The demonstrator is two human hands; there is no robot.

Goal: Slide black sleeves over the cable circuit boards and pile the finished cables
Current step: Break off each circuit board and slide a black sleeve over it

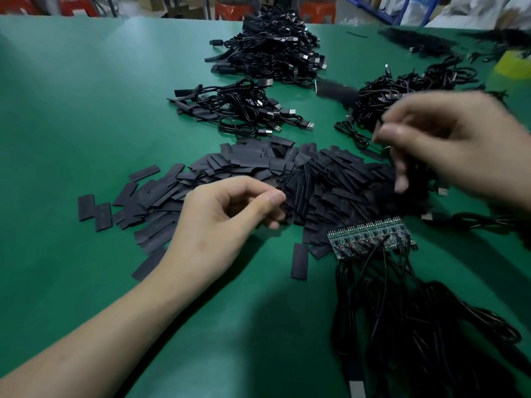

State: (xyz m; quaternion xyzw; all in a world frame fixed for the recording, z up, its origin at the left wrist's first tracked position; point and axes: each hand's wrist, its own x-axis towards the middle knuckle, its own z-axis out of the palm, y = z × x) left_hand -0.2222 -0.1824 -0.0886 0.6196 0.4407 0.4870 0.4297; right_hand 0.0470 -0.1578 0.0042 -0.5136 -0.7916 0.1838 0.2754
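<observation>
Many sleeves [316,179]: heaped on counter [86,110].
Left hand [230,208]: curled at heap's near edge, grip unclear.
Right hand [448,145]: blurred over heap's right end, grip unclear.

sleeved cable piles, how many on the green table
2: a large pile of black sleeved USB cables at the far centre, a smaller pile just nearer. The blurred far-right heap may hide more.
</observation>
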